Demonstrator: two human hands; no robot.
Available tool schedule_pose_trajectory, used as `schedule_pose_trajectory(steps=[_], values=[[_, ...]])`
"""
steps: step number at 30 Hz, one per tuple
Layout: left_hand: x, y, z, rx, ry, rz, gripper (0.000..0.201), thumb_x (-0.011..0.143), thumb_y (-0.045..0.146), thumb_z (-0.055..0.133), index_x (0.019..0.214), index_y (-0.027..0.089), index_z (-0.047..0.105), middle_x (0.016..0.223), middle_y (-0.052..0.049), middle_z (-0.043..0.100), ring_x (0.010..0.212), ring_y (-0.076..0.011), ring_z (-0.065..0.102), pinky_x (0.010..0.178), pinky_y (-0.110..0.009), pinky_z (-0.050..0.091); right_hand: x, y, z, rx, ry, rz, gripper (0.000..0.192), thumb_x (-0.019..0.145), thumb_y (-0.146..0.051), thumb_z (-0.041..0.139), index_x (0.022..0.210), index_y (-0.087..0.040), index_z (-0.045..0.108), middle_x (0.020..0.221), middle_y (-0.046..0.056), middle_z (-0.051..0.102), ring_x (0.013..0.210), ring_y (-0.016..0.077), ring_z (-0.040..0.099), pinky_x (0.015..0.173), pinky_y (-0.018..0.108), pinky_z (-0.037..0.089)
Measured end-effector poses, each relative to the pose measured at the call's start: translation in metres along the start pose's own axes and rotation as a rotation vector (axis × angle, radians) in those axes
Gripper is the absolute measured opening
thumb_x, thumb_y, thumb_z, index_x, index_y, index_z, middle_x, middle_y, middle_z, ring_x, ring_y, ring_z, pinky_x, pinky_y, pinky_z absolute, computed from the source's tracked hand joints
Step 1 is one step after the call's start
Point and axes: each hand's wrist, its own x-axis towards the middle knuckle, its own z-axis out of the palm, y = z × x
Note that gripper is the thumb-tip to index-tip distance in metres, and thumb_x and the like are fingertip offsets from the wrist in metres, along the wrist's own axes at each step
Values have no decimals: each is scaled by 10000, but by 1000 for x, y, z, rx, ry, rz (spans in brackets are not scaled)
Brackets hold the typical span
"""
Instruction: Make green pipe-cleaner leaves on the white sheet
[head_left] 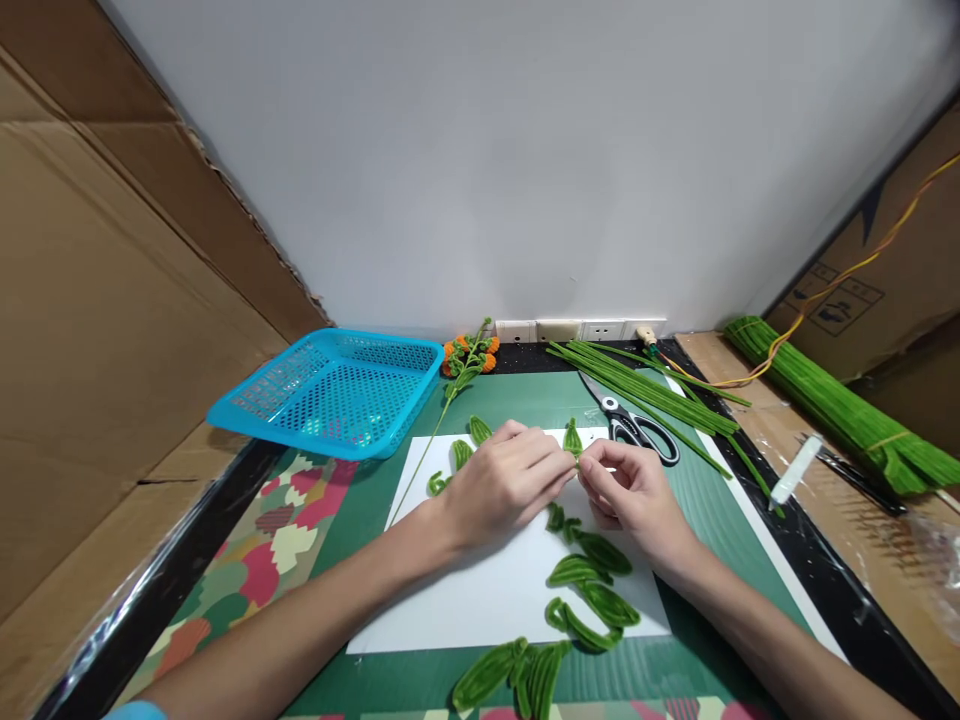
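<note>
- Left hand and right hand meet fingertip to fingertip, both pinched on one green leaf over the white sheet.
- More leaves lie at 6 o'clock from the hands.
- Scissors sit at 1 o'clock, touching the stems.
- Blue basket at 10 o'clock.

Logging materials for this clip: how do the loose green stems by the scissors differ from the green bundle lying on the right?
The loose green stems lie fanned out on the green mat, unbound; the green bundle is held by yellow ties and rests on the brown surface beyond the mat. The bundle is far thicker, holding many more pieces. The stems lie against the scissors; the bundle lies apart from them. Both are straight, fuzzy and green, angled the same way.
</note>
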Motion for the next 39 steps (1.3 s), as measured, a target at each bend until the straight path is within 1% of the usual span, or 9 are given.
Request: schedule_pose_trajectory(steps=[3, 5, 7, 16, 18, 23, 27, 34, 39], values=[[7, 8, -4, -457, -112, -379, 226, 1069, 321, 523, 1043, 178, 697, 993, -46, 748, 897, -187, 662, 847, -321, 435, -3, -9, -6, -278, 17, -165, 314, 1009, -420, 621, 800, -185, 607, 607, -55, 436, 512, 95, 355, 473, 239, 269], [12, 10, -6, -741, -172, -523, 304, 1060, 386, 525, 946, 167, 702, 903, -35, 715, 827, -175, 629, 770, -289, 449, -6, -15, -8, -450, 23, -275, 274, 1022, -344, 591, 804, -181, 622, 657, -31, 489, 566, 109, 384, 516, 256, 286], [15, 9, -8, -905, -194, -584, 344, 1046, 415, 542, 869, 157, 686, 814, -25, 670, 764, -163, 592, 712, -268, 443, -7, -17, -9, -524, 17, -331, 261, 1033, -303, 562, 812, -182, 629, 689, -18, 527, 589, 117, 405, 539, 265, 301], [11, 13, -6, -652, -78, -517, 217, 1044, 319, 561, 1023, 195, 738, 1002, -48, 737, 963, -207, 618, 917, -316, 426, 0, -7, -9, -177, -69, -167, 372, 1053, -454, 562, 778, -204, 548, 645, -56, 423, 539, 107, 346, 500, 257, 275], [12, 12, -5, -736, -102, -561, 224, 1035, 339, 571, 984, 183, 723, 973, -46, 714, 935, -201, 600, 874, -306, 426, -1, -7, -8, -273, -47, -205, 351, 1058, -423, 551, 786, -203, 552, 658, -49, 437, 558, 112, 365, 519, 261, 287], [13, 4, 1, -1199, -269, -715, 399, 1004, 471, 596, 757, 157, 602, 716, 2, 542, 671, -132, 462, 639, -259, 351, -6, -10, -8, -606, -4, -413, 277, 1052, -270, 514, 800, -190, 601, 699, -15, 535, 607, 127, 450, 586, 274, 343], [11, 5, 3, -1321, -265, -785, 412, 975, 520, 640, 796, 150, 628, 708, 10, 513, 658, -119, 435, 625, -245, 328, -6, -14, -10, -683, 19, -521, 268, 1032, -226, 508, 772, -201, 564, 676, -26, 496, 580, 123, 441, 566, 269, 340], [10, 11, 0, -1367, -212, -822, 377, 888, 519, 761, 869, 153, 671, 756, 4, 540, 675, -119, 484, 621, -234, 359, -6, -13, -9, -616, -8, -474, 300, 1040, -273, 496, 756, -203, 561, 673, -19, 516, 585, 131, 448, 571, 278, 345], [11, 11, -2, -1179, -146, -715, 276, 935, 432, 726, 881, 163, 695, 819, -23, 619, 784, -150, 556, 716, -254, 434, -7, -8, -4, -323, -3, -298, 361, 1039, -396, 552, 734, -203, 560, 607, -49, 428, 524, 112, 350, 497, 258, 281]])
